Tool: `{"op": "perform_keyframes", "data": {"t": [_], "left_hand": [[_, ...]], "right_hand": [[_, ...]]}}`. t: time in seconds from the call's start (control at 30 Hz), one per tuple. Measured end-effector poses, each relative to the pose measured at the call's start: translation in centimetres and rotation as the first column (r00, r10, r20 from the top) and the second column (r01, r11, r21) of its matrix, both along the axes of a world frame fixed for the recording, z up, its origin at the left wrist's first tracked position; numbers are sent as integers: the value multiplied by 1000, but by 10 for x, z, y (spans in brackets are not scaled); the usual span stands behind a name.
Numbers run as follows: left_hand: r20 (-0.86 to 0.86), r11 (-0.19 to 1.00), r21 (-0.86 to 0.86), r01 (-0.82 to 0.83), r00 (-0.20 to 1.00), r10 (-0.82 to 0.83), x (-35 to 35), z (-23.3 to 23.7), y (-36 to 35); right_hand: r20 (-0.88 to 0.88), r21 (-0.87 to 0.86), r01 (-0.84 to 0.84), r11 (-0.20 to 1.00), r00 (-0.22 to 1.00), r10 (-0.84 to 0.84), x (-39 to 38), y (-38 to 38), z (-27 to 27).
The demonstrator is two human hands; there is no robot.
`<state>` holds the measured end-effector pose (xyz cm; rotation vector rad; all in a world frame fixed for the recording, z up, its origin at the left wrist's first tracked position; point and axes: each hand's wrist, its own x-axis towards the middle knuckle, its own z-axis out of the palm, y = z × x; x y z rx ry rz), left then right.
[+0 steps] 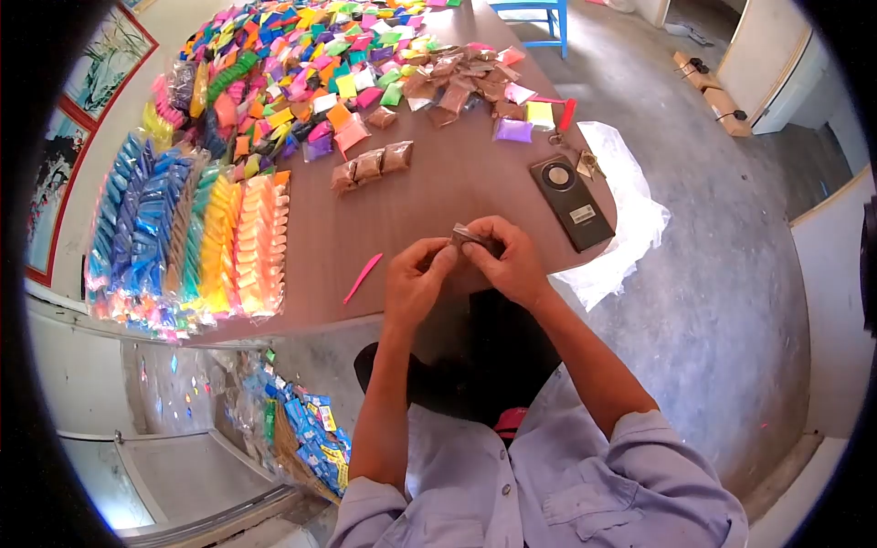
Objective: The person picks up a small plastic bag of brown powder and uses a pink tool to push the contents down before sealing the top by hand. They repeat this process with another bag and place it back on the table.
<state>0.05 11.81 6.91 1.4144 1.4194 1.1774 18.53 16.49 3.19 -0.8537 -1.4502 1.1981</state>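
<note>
Between my two hands, over the front part of the brown table [356,219], is a small brown packet [464,235] in clear wrap. My left hand [422,274] pinches its left end with thumb and forefinger. On its other end, the fingers of my right hand [507,256] are closed. Behind my hands, a short row of brown packets [369,165] lies on the table. A pink plastic tool [363,279] rests left of my left hand.
Colourful packets [301,68] cover the back of the table, with brown packets [452,91] heaped beside them. Bundled coloured strips [183,228] fill the left side. At right lie a black device [572,203], keys [587,164] and a red-handled tool [567,114]. A blue chair [539,18] stands behind.
</note>
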Motion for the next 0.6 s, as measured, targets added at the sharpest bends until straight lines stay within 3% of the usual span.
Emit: {"op": "perform_keyframes", "data": {"t": [0.13,0.2,0.33,0.4,0.43,0.5,0.6], "left_hand": [[69,999,27,-23,997,21,-7,-23,5],[245,997,29,-67,968,58,-6,-22,1],[186,994,-2,-113,976,111,5,-2,-2],[251,992,9,-124,961,118,10,3,0],[252,992,5,-130,960,124,8,4,1],[289,999,-33,-42,956,50,5,4,1],[185,998,25,-54,982,48,-3,-8,3]], "right_hand": [[-54,45,129,991,990,-127,-3,-5,13],[257,308,134,942,942,-218,0,-7,23],[243,198,35,980,966,-84,2,1,4],[206,14,1,1000,979,-4,4,-2,13],[208,10,-5,1000,978,3,4,-2,11],[259,228,25,973,962,-85,3,0,8],[276,220,29,975,957,-91,1,-2,9]]}}
